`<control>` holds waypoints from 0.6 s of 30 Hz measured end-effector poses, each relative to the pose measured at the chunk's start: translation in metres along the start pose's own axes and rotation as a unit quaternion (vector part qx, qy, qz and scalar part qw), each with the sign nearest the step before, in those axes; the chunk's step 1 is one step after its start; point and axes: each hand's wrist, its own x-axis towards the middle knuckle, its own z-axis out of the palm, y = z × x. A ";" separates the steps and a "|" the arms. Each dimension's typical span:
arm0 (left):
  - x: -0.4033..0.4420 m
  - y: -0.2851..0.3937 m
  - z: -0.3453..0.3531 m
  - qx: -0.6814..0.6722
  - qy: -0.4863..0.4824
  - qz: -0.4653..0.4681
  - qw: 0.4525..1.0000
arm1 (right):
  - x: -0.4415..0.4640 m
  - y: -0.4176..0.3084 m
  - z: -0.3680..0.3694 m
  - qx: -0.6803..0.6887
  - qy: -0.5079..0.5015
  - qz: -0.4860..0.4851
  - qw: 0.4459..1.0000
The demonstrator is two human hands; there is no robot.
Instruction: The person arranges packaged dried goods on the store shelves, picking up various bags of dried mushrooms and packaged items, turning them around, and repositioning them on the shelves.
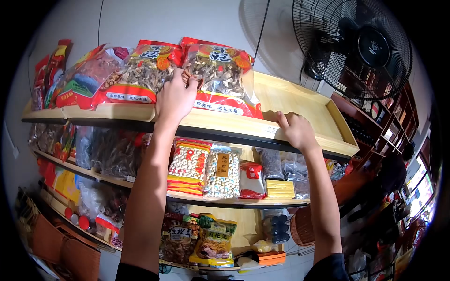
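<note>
My left hand (177, 97) is at the top shelf with its fingers curled at the side edge of a clear and red bag of dried mushrooms (220, 77). Part of its grip is hidden between the bags. Just left of it leans a similar mushroom bag (145, 70). My right hand (298, 132) is closed over the front rim of the wooden top shelf (225, 122), near a small label; some of its fingers are out of sight. Further left on the same shelf stands a bag with a green mountain print (84, 79).
A black fan (361, 47) hangs on the wall at upper right. Below are packets of white nuts or beans (188, 164), a red and white packet (252, 180) and yellow bags (213, 239). A wicker basket (302, 227) stands at right; a brown bag (65, 248) at lower left.
</note>
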 end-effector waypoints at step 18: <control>-0.002 0.001 0.002 -0.011 0.013 -0.001 1.000 | -0.001 0.003 0.003 0.007 0.014 0.021 1.000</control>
